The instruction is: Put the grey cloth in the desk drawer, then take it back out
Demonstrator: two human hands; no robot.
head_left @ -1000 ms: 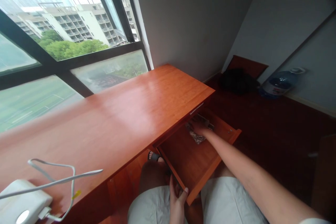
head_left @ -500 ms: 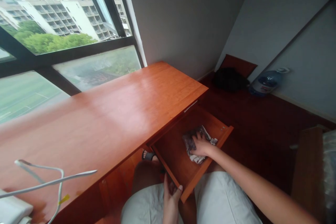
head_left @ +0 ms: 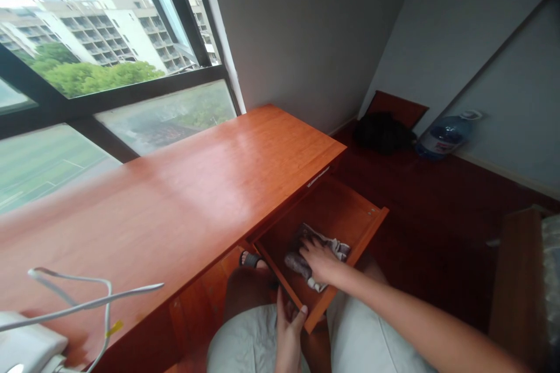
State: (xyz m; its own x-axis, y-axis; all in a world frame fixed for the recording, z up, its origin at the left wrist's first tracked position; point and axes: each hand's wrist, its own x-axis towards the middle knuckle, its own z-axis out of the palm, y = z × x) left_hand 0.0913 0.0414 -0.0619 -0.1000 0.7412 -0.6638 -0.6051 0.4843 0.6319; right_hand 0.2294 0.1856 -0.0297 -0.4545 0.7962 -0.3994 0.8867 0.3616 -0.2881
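Observation:
An open wooden drawer (head_left: 370, 220) juts out from under the orange desk (head_left: 184, 198). My right hand (head_left: 321, 259) lies inside it, fingers spread and pressed flat on a crumpled grey cloth (head_left: 336, 246) near the drawer's front. My left hand (head_left: 289, 326) grips the drawer's front left corner from below, thumb up against the front edge, above my lap in light shorts.
A white device (head_left: 21, 347) with a white cable (head_left: 87, 297) sits at the desk's near left. Large windows (head_left: 109, 70) run along the desk's far side. On the dark floor lie a black bag (head_left: 382, 133) and a blue water jug (head_left: 444, 137). A wooden piece (head_left: 514, 280) stands at right.
My right hand has dragged the cloth from the back of the drawer toward its front and left. The left hand has stayed on the drawer's corner.

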